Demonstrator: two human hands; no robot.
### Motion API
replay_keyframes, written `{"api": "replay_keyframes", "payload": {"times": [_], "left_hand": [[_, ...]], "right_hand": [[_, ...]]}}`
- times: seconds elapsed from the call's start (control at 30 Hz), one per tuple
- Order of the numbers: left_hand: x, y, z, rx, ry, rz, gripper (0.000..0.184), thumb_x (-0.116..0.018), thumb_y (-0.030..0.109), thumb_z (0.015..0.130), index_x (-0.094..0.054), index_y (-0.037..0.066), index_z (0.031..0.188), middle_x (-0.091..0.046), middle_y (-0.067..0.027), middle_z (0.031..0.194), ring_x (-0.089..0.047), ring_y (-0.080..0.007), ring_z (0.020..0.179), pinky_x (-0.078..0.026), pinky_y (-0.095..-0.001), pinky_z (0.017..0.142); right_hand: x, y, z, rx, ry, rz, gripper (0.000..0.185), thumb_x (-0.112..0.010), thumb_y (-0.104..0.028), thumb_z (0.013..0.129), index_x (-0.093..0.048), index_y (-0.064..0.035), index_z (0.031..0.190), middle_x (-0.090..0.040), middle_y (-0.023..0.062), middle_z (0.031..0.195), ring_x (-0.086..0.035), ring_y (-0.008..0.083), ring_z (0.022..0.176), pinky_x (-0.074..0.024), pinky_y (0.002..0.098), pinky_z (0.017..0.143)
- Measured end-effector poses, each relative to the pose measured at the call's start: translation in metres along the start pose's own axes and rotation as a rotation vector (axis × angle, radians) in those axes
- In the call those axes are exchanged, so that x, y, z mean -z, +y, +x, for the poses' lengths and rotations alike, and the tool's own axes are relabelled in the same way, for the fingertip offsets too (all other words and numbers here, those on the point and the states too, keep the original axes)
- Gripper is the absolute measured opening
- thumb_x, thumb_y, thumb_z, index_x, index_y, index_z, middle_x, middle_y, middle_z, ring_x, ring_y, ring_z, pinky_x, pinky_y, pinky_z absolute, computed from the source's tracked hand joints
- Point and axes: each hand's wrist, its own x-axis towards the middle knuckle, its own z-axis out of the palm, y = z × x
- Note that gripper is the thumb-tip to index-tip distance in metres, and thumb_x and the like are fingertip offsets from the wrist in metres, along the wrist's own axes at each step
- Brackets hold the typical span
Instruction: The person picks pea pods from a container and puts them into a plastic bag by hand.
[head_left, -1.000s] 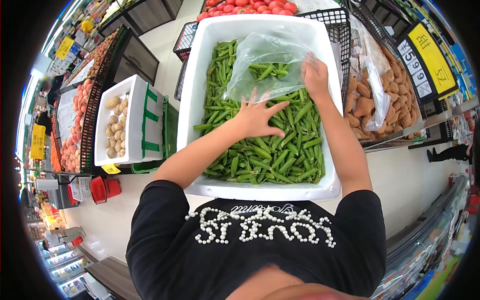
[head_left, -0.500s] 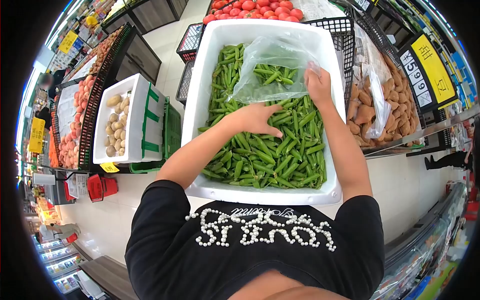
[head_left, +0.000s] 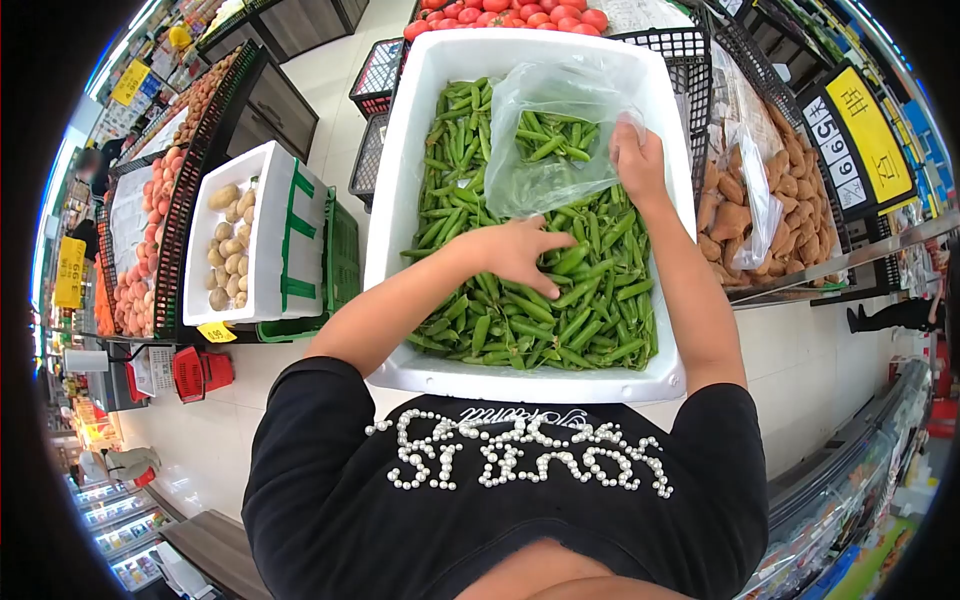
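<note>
A white foam box (head_left: 400, 290) holds a heap of green pea pods (head_left: 590, 330). Over its far part lies a clear plastic bag (head_left: 560, 90) with several pods inside, its mouth spread. My right hand (head_left: 637, 155) is closed on the right edge of the bag. Below the bag, my left hand (head_left: 522, 253) touches the pods with its thumb and fingers apart; a pod lies between them, and no firm hold on it shows.
Red tomatoes (head_left: 505, 14) lie beyond the box. To the right are brown tubers (head_left: 790, 200) and a yellow price sign (head_left: 865, 130). On the left stands a white box of potatoes (head_left: 265, 235), with a green crate (head_left: 343, 250) beside it.
My left hand has drawn back from the bag and its fingers have come nearer together over the pods. My right hand still holds the bag's edge.
</note>
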Motion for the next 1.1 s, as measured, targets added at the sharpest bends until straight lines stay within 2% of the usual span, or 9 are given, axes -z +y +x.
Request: {"api": "replay_keyframes", "payload": {"times": [0.03, 0.1, 0.2, 0.4, 0.5, 0.63, 0.87, 1.0, 1.1], "left_hand": [[-0.002, 0.005, -0.004, -0.021, 0.028, 0.036, 0.09, -0.079, 0.049, 0.073, -0.04, 0.02, 0.149, -0.04, -0.0312, 0.142, -0.042, -0.0488, 0.131, -0.038, -0.0478, 0.109], [0.003, 0.005, -0.003, -0.075, -0.029, 0.042, 0.09, -0.08, 0.049, 0.073, -0.041, 0.02, 0.148, -0.045, -0.0293, 0.136, -0.045, -0.0465, 0.126, -0.04, -0.0476, 0.107], [-0.008, 0.012, -0.001, 0.06, 0.05, 0.145, 0.088, -0.08, 0.049, 0.072, -0.042, 0.021, 0.147, -0.049, -0.0262, 0.128, -0.049, -0.0446, 0.121, -0.042, -0.0474, 0.103], [-0.003, 0.003, 0.003, -0.152, 0.001, 0.108, 0.087, -0.084, 0.039, 0.069, -0.043, 0.022, 0.144, -0.056, -0.0209, 0.115, -0.053, -0.0418, 0.112, -0.045, -0.0498, 0.095], [-0.01, 0.015, 0.003, -0.258, -0.088, 0.0, 0.085, -0.085, 0.035, 0.068, -0.044, 0.021, 0.141, -0.057, -0.02, 0.114, -0.054, -0.0402, 0.11, -0.046, -0.0495, 0.093], [-0.012, 0.025, 0.002, -0.041, -0.054, 0.15, 0.085, -0.086, 0.037, 0.066, -0.045, 0.024, 0.14, -0.055, -0.0201, 0.117, -0.052, -0.0426, 0.112, -0.046, -0.0498, 0.094], [-0.017, 0.035, -0.013, -0.206, -0.088, 0.138, 0.082, -0.083, 0.034, 0.068, -0.044, 0.027, 0.14, -0.055, -0.0191, 0.119, -0.054, -0.0416, 0.109, -0.05, -0.0508, 0.091], [-0.027, 0.038, -0.01, -0.124, -0.024, 0.215, 0.079, -0.081, 0.033, 0.068, -0.046, 0.027, 0.138, -0.056, -0.0175, 0.119, -0.056, -0.0386, 0.109, -0.052, -0.0495, 0.088], [-0.026, 0.039, -0.008, -0.14, -0.063, 0.239, 0.079, -0.08, 0.033, 0.068, -0.046, 0.028, 0.139, -0.056, -0.0172, 0.118, -0.056, -0.0381, 0.109, -0.052, -0.0489, 0.088]], "right_hand": [[-0.001, -0.002, -0.001, -0.01, -0.001, -0.018, 0.037, -0.051, -0.024, 0.101, -0.055, -0.0046, 0.07, -0.05, -0.002, 0.059, -0.045, 0.0071, 0.054, -0.0344, 0.0262, 0.05], [-0.001, -0.002, -0.001, -0.024, -0.009, -0.035, 0.035, -0.053, -0.022, 0.1, -0.057, -0.0032, 0.071, -0.051, -0.002, 0.059, -0.046, 0.0074, 0.055, -0.0359, 0.0273, 0.051], [0.0, 0.0, -0.001, -0.032, -0.019, -0.028, 0.037, -0.053, -0.024, 0.101, -0.057, -0.0036, 0.071, -0.051, -0.0019, 0.058, -0.046, 0.0075, 0.056, -0.0364, 0.0276, 0.052], [-0.001, -0.003, -0.002, 0.017, -0.033, -0.023, 0.043, -0.047, -0.034, 0.105, -0.05, -0.0092, 0.069, -0.048, -0.0012, 0.061, -0.042, 0.007, 0.052, -0.0325, 0.0238, 0.048], [0.0, -0.003, -0.002, 0.035, -0.017, -0.013, 0.044, -0.047, -0.034, 0.105, -0.049, -0.0096, 0.068, -0.048, -0.0011, 0.06, -0.042, 0.0072, 0.051, -0.0318, 0.0239, 0.047], [0.001, -0.009, -0.002, -0.008, -0.013, 0.016, 0.046, -0.046, -0.033, 0.105, -0.048, -0.0095, 0.066, -0.048, -0.0009, 0.059, -0.042, 0.0077, 0.049, -0.031, 0.0243, 0.046], [0.0, -0.013, -0.001, 0.006, 0.003, 0.0, 0.048, -0.044, -0.032, 0.106, -0.048, -0.0093, 0.064, -0.046, -0.001, 0.057, -0.04, 0.0075, 0.047, -0.0304, 0.0244, 0.045], [0.001, -0.008, -0.001, 0.003, -0.008, 0.009, 0.048, -0.045, -0.033, 0.105, -0.048, -0.0092, 0.065, -0.047, -0.0005, 0.057, -0.041, 0.0076, 0.048, -0.0305, 0.0243, 0.045], [0.001, -0.01, -0.003, -0.001, -0.019, 0.022, 0.046, -0.046, -0.034, 0.105, -0.049, -0.0093, 0.067, -0.047, -0.0007, 0.058, -0.041, 0.0076, 0.048, -0.0306, 0.0241, 0.045]]}}
